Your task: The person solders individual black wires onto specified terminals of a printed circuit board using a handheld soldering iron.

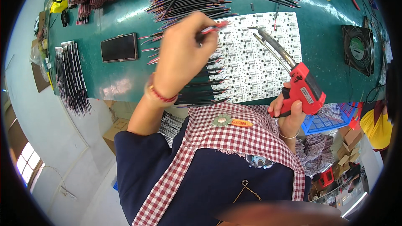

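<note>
The left hand (184,44) pinches what seems a red-and-black wire (220,25) (blurred), jutting past its fingers (210,44) above the white board (259,75); the right hand (292,115) curls round a red soldering gun (307,94).

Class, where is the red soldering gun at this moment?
In the head view, right of centre, the red soldering gun is in the right hand, its tip over the white circuit boards.
</note>
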`<action>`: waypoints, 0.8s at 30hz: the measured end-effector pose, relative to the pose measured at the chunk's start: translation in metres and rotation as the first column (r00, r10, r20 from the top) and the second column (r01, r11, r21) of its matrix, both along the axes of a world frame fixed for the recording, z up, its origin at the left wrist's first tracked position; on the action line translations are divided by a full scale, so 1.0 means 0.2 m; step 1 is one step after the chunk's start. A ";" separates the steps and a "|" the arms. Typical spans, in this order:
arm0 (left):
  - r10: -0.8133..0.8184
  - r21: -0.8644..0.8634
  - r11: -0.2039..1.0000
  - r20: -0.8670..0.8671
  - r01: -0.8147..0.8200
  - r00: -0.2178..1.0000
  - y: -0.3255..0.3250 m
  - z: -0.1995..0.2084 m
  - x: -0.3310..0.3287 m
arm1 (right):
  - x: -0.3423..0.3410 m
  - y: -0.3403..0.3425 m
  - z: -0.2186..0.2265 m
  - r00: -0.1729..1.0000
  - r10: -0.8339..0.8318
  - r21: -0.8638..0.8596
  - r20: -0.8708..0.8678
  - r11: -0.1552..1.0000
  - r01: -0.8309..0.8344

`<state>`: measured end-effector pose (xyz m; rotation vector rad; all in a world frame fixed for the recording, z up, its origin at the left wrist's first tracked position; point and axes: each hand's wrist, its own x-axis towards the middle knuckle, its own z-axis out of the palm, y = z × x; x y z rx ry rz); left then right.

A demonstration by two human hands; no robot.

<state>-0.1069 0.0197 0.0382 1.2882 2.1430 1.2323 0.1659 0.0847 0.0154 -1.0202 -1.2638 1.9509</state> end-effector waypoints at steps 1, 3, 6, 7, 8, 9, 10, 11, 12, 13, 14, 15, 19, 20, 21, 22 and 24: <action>0.007 -0.183 0.983 0.025 -0.003 1.000 0.01 -0.05 0.02 | -0.01 -0.01 0.00 1.000 0.007 0.004 0.025 1.000 -0.007; -0.017 -0.309 0.951 -0.074 -0.007 0.997 0.04 -0.12 0.04 | -0.01 -0.02 -0.01 0.999 0.012 0.007 0.053 1.000 -0.013; -0.038 -0.312 0.950 -0.158 -0.013 0.987 0.05 -0.17 0.04 | -0.01 -0.04 -0.01 0.990 0.033 -0.035 0.135 0.999 -0.028; -0.042 -0.313 0.950 -0.157 -0.009 0.987 0.05 -0.17 0.04 | 0.00 -0.04 -0.02 0.990 0.029 -0.036 0.136 0.999 -0.024; -0.062 -0.311 0.950 -0.146 0.014 0.987 0.05 -0.17 0.03 | 0.00 -0.05 -0.03 0.994 0.019 -0.058 0.112 0.998 -0.012; -0.081 -0.309 0.951 -0.135 0.036 0.987 0.05 -0.16 0.02 | 0.01 -0.06 -0.04 0.996 0.008 -0.080 0.087 0.997 -0.001; -0.084 -0.310 0.950 -0.136 0.038 0.987 0.05 -0.17 0.02 | 0.00 -0.06 -0.04 0.996 0.006 -0.081 0.087 0.997 0.001; -0.100 -0.236 0.970 -0.151 0.063 0.983 0.04 -0.17 0.02 | -0.01 -0.06 -0.04 0.994 0.020 -0.062 0.106 0.998 -0.013; -0.115 -0.160 0.983 -0.168 0.088 0.979 0.04 -0.18 0.03 | -0.01 -0.06 -0.03 0.991 0.034 -0.044 0.126 0.999 -0.028; -0.115 -0.161 0.983 -0.167 0.088 0.979 0.03 -0.17 0.02 | -0.01 -0.06 -0.03 0.991 0.034 -0.045 0.127 0.999 -0.028; -0.109 -0.177 0.981 -0.136 0.084 0.985 0.04 -0.15 0.02 | -0.02 -0.06 -0.03 0.993 0.035 -0.034 0.111 0.999 -0.031; -0.104 -0.192 0.978 -0.105 0.082 0.989 0.04 -0.14 0.01 | -0.02 -0.06 -0.03 0.995 0.035 -0.023 0.096 0.999 -0.033; -0.051 -0.259 0.965 -0.064 0.032 0.997 0.05 -0.13 0.01 | -0.03 -0.05 -0.02 0.997 0.017 -0.016 0.072 1.000 -0.016; -0.105 -0.323 0.944 -0.109 0.064 0.989 0.05 -0.14 0.01 | -0.03 -0.05 -0.02 0.997 0.023 -0.017 0.074 1.000 -0.022; -0.161 -0.387 0.918 -0.150 0.092 0.975 0.06 -0.14 0.02 | -0.03 -0.05 -0.02 0.997 0.030 -0.019 0.076 0.999 -0.029; -0.161 -0.387 0.918 -0.150 0.092 0.975 0.06 -0.15 0.02 | -0.02 -0.05 -0.03 0.997 0.030 -0.019 0.076 0.999 -0.029; -0.180 -0.406 0.910 -0.214 0.081 0.960 0.07 -0.17 0.01 | -0.02 -0.06 -0.05 0.993 0.058 -0.051 0.106 0.997 -0.053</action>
